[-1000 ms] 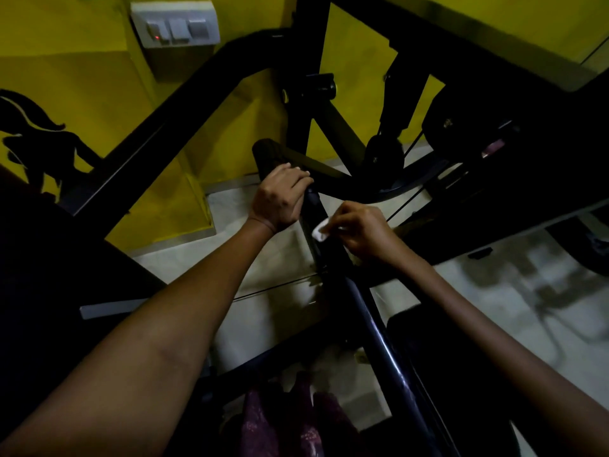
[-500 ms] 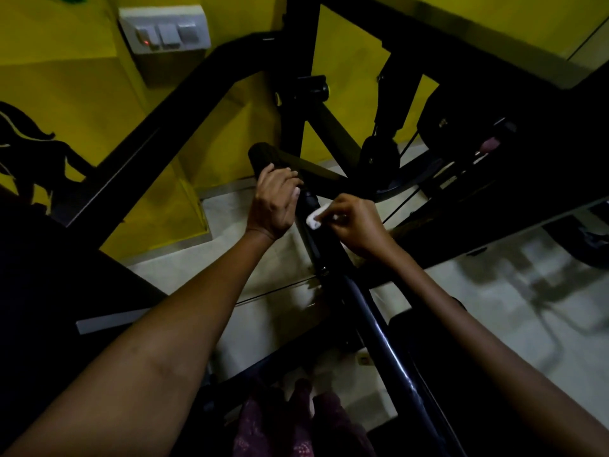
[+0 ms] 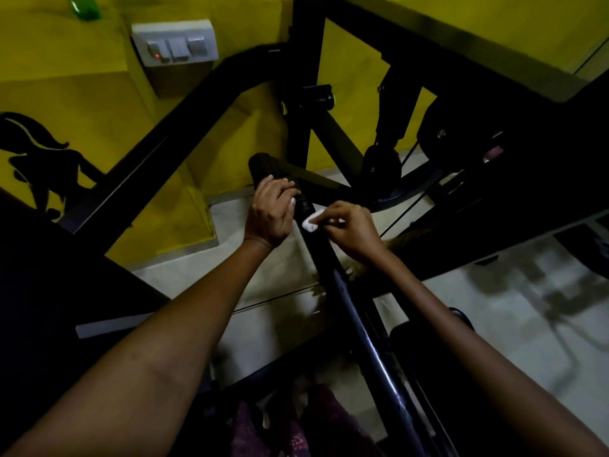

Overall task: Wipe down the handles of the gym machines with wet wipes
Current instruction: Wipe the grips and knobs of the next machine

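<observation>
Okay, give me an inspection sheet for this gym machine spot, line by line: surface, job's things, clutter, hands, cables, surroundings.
Surface: pale tiled floor, shadowed under the frame.
Job's things: black machine bar ending in a ribbed handle grip; small white wet wipe pressed on the bar just below the grip.
Clutter: nothing seen.
Hands: left hand wraps the bar at the base of the grip; right hand pinches the wipe against the bar.
Cables: thin black cable running up past the pulley.
Surroundings: yellow wall with a black silhouette figure, switch panel showing a red light, black machine frame.
</observation>
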Tool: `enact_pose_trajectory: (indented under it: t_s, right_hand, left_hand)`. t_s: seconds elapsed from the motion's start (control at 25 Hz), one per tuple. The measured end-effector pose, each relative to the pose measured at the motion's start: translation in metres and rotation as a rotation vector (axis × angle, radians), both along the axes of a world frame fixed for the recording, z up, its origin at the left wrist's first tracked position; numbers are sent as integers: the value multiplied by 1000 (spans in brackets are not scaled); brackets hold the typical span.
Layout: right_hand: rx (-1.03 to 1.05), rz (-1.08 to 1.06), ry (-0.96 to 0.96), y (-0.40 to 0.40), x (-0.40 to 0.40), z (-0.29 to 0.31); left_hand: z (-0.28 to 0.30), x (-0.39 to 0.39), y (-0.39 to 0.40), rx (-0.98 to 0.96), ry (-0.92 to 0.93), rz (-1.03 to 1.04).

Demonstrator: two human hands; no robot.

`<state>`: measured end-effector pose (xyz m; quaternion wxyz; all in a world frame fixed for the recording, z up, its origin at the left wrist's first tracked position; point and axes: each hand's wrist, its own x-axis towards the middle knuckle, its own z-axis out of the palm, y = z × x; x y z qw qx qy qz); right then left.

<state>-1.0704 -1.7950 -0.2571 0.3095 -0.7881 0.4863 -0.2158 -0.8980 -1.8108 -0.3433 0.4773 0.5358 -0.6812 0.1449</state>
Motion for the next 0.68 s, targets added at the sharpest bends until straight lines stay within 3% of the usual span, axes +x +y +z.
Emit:
enact_pose_trajectory:
  t_s: [0.16, 0.36, 0.56, 0.68]
  right_hand:
    - [-43, -35, -9, -17, 21, 0]
    - [-69, 115, 80, 15, -16, -1]
    - [-164, 131, 133, -11, 18, 4]
    - [-184, 235, 164, 7, -3, 6]
  left_hand:
    - [1, 0, 0, 21, -21, 15]
    - [1, 0, 2, 34, -28, 41]
    - [3, 2, 1, 69, -19, 35]
    - [2, 1, 3, 84, 3, 26]
